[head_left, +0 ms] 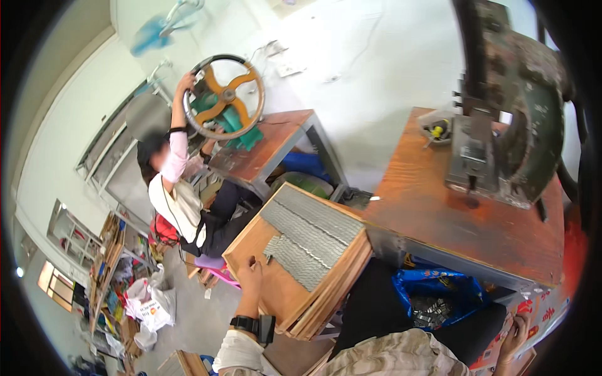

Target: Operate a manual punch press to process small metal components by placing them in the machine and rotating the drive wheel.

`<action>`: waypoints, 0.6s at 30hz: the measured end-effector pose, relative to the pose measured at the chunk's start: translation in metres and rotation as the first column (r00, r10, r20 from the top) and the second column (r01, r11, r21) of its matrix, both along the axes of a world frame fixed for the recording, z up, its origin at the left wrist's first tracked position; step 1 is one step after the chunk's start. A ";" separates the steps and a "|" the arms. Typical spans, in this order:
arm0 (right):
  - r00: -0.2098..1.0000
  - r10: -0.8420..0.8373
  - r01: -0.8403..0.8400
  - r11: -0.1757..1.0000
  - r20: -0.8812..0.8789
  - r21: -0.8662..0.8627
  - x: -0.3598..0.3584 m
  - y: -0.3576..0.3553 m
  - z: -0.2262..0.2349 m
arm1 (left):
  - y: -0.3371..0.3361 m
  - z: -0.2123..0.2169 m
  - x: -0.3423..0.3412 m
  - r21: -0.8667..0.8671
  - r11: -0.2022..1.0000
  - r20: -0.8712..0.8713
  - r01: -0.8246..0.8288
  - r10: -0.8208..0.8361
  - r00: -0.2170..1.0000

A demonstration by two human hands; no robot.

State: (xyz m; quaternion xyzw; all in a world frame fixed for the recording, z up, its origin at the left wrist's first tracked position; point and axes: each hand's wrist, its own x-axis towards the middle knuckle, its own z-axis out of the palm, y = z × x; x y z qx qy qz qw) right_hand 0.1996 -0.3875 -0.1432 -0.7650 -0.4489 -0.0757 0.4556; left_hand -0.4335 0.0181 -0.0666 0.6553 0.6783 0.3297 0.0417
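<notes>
1. Small metal pieces [307, 235], grey, packed in tight rows, lie on a flat wooden tray [276, 288] just left of the workbench, abt centre of view. Tray tops a stack of similar wooden boards.
2. Left hand [251, 271] rests on the tray's bare wood, fingertips curled down at the lower-left end of the rows, touching or nearly touching the nearest pieces; can't tell if it pinches one. Black watch on the wrist, light sleeve pushed up.
3. Right hand [515, 332] at lower right, fingers bent against the edge of a printed cardboard box [539, 313] under the bench; grip itself not clear.
4. Blue bag [439, 291] w/ more grey metal bits sits below the bench, between the two hands.
5. Workbench [451, 219]: rusty orange top, worn, steel frame. A heavy dark-green press [508, 125] stands on it twd the back right.
6. Further left, another person [179, 188] sits at a 2nd orange bench [269, 147], one hand up on a big handwheel [226, 94] w/ orange spokes.
7. Room: white walls, grey concrete floor, clutter of bags and boards at lower left, blue fan up top.
</notes>
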 end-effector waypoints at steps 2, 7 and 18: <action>0.980 0.088 -0.099 0.994 0.178 0.051 -0.016 0.047 0.045 | 0.017 -0.015 -0.030 -0.175 0.981 0.188 -0.088 0.121 0.975; 0.841 0.376 -0.367 0.925 0.388 -0.102 -0.063 0.128 0.108 | 0.028 -0.011 -0.009 -0.410 0.894 0.242 0.181 -0.085 0.966; 0.798 0.510 -0.458 0.860 0.320 -0.227 -0.103 0.176 0.114 | 0.086 -0.025 -0.017 -0.362 0.898 0.253 0.251 -0.165 0.953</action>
